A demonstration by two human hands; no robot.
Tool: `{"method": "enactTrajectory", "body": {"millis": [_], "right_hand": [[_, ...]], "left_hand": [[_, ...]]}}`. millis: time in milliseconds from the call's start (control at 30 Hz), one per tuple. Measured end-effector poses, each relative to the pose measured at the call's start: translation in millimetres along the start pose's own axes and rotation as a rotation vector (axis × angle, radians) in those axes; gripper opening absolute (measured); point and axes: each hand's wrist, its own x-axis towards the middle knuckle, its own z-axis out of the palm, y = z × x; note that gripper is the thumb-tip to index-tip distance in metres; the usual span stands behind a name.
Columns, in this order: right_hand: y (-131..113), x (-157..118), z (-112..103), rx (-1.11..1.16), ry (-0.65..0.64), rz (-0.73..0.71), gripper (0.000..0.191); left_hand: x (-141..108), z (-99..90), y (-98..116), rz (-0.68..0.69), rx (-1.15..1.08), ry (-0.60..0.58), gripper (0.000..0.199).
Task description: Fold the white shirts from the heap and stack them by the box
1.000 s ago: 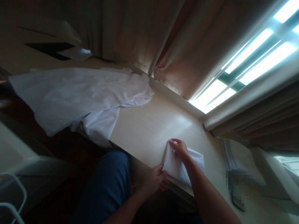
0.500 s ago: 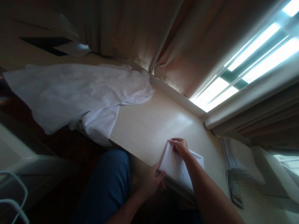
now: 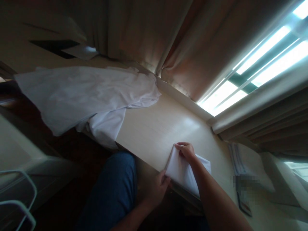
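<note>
A folded white cloth [image 3: 180, 173] lies on the pale tabletop [image 3: 149, 128], close to the front edge. My right hand [image 3: 186, 150] pinches its far left corner between thumb and fingers. At the near left corner, my left hand [image 3: 157, 187] grips the cloth by its edge, fingers partly below the table's edge and in shadow. My right forearm covers part of the cloth's right side. Further left, a large, loosely spread white cloth [image 3: 84, 93] drapes over the tabletop and hangs down past the front edge.
Folded white cloths [image 3: 250, 163] lie to the right, near a dark-edged flat object [image 3: 244, 203], partly blurred out. Curtains [image 3: 144, 32] and a bright window [image 3: 231, 93] stand behind. A dark flat item [image 3: 53, 46] is at far left; white metal loops [image 3: 26, 192] show at lower left.
The view has shifted slightly, so the scene sits a little further right. Both hands stay at the same corners of the folded cloth; the left hand's fingers have moved slightly.
</note>
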Motion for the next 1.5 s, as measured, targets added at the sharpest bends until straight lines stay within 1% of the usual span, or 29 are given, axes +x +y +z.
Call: {"method": "enactTrajectory", "body": {"millis": [100, 233, 300, 400, 500, 633, 767, 900, 1000, 1100, 1133, 1200, 1233, 1300, 1367, 1433, 1500], "right_hand": [[-2.1, -1.6, 0.5, 0.006, -0.006, 0.003, 0.042], [-5.5, -4.4, 0.1, 0.01, -0.014, 0.005, 0.039], [-6.5, -5.5, -0.3, 0.011, -0.018, 0.005, 0.039], [-7.1, -6.1, -0.6, 0.011, -0.018, 0.012, 0.04], [-7.2, -5.7, -0.6, 0.005, -0.018, 0.02, 0.041], [-6.3, -4.8, -0.6, 0.01, -0.022, 0.014, 0.04], [-4.9, -4.6, -0.9, 0.017, -0.023, 0.007, 0.042], [-3.5, -3.6, -1.5, 0.01, -0.017, 0.009, 0.042], [-1.0, -0.4, -1.6, 0.004, -0.001, 0.003, 0.046], [1.9, 4.1, -1.3, 0.003, 0.017, -0.011, 0.047], [2.6, 5.4, -1.2, 0.004, 0.017, -0.015, 0.047], [3.3, 7.4, -1.1, 0.006, 0.012, -0.017, 0.048], [3.2, 8.1, -1.2, 0.006, 0.009, -0.017, 0.048], [2.9, 9.1, -1.3, 0.005, 0.009, -0.017, 0.05], [2.6, 10.0, -1.3, 0.004, 0.015, -0.019, 0.051], [2.5, 11.2, -1.4, 0.002, 0.022, -0.023, 0.051], [2.1, 12.1, -1.7, -0.003, 0.023, -0.027, 0.049]], "left_hand": [[1.2, -2.7, 4.2, -0.033, 0.006, 0.019, 0.039], [-0.9, -5.0, 8.9, -0.057, -0.101, 0.06, 0.043], [-2.7, -5.8, 8.8, -0.068, -0.118, 0.099, 0.043], [-4.3, -7.9, 6.9, -0.067, -0.078, 0.161, 0.04], [-5.9, -10.9, 6.1, -0.041, -0.07, 0.183, 0.037], [-9.0, -13.1, 7.6, -0.008, -0.009, 0.248, 0.032], [-8.6, -11.7, 7.9, 0.006, 0.011, 0.262, 0.031], [-7.3, -11.3, 5.5, -0.005, 0.006, 0.32, 0.028], [-13.3, -14.5, 2.6, 0.029, 0.055, 0.32, 0.027], [-23.5, -18.6, 0.6, 0.091, 0.151, 0.36, 0.026], [-26.1, -19.4, 1.0, 0.134, 0.204, 0.376, 0.024], [-27.6, -18.9, 4.1, 0.275, 0.353, 0.379, 0.021], [-26.2, -17.6, 6.7, 0.367, 0.443, 0.355, 0.021], [-19.1, -13.0, 12.9, 0.553, 0.622, 0.266, 0.026], [-8.8, -6.8, 17.8, 0.683, 0.786, 0.176, 0.035], [0.9, -1.0, 18.7, 0.726, 0.941, 0.14, 0.045], [6.9, 3.0, 14.9, 0.707, 1.078, 0.146, 0.056]]}}
